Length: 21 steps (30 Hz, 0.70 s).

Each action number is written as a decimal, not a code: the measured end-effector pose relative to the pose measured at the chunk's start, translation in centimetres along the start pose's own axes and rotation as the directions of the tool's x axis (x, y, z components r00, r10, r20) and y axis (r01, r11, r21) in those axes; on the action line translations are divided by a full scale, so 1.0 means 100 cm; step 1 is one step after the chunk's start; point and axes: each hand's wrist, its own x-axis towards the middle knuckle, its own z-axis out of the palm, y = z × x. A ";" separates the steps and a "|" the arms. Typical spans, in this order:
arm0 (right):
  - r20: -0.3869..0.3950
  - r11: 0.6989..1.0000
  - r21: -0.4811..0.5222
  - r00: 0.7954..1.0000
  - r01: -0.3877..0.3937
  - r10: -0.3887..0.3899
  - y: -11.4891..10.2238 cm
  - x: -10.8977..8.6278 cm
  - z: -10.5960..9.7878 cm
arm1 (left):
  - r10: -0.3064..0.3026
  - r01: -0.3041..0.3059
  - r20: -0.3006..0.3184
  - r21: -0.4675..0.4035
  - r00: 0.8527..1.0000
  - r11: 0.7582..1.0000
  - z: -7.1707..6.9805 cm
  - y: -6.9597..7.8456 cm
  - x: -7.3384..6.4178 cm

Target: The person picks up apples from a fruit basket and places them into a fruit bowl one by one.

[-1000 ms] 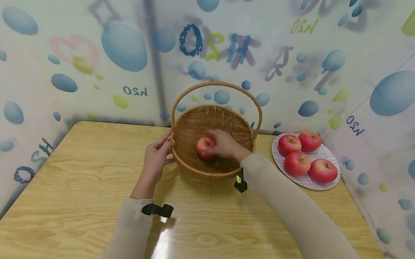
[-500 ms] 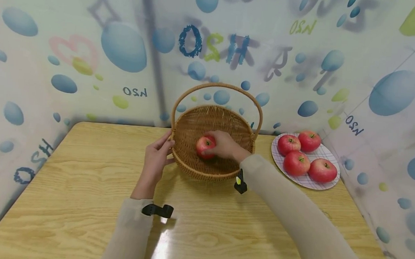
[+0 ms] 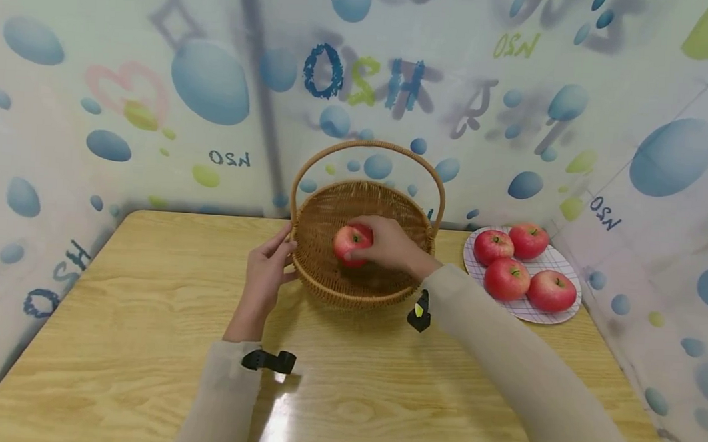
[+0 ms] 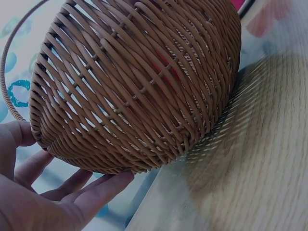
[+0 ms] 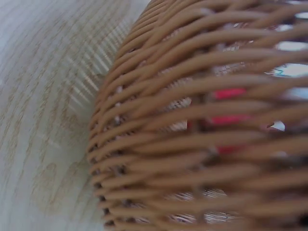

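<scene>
Inside the brown wicker basket (image 3: 327,276), my right hand (image 3: 385,244) holds a red apple (image 3: 349,242), its thumb in front and fingers behind. My left hand (image 3: 265,266) grips the basket's left rim. Up close in the left wrist view, the left thumb lies at the rim and the other fingers spread along the outer weave (image 4: 130,86). Bits of red apple (image 5: 228,118) show through the basket wall in the right wrist view, while the weave hides most of the right hand there.
A white checked plate (image 3: 553,261) stands to the right of the basket, with several red apples (image 3: 551,291) on it. The basket's arched handle (image 3: 370,143) stands upright over its opening. A patterned wall (image 3: 223,194) rises behind the wooden table (image 3: 145,303).
My right hand and the apple have risen slightly inside the basket, and the right wrist has shifted a little to the right. The left hand stays at the rim.
</scene>
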 end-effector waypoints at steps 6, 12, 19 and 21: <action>-0.074 0.998 0.049 0.997 0.033 -0.029 -0.007 -0.015 -0.014 | -0.001 0.001 -0.008 0.007 1.000 1.000 0.000 -0.002 -0.001; -0.130 0.998 0.037 0.990 0.051 -0.046 -0.017 -0.030 -0.029 | -0.003 0.003 -0.009 0.013 1.000 1.000 -0.001 -0.004 0.000; -0.177 0.989 0.101 0.980 0.109 -0.090 -0.023 -0.053 -0.037 | -0.002 0.002 -0.009 0.004 1.000 1.000 0.000 -0.004 0.000; -0.200 0.982 0.139 0.975 0.126 -0.097 -0.024 -0.060 -0.037 | -0.001 0.001 -0.004 0.002 1.000 1.000 0.001 -0.004 0.000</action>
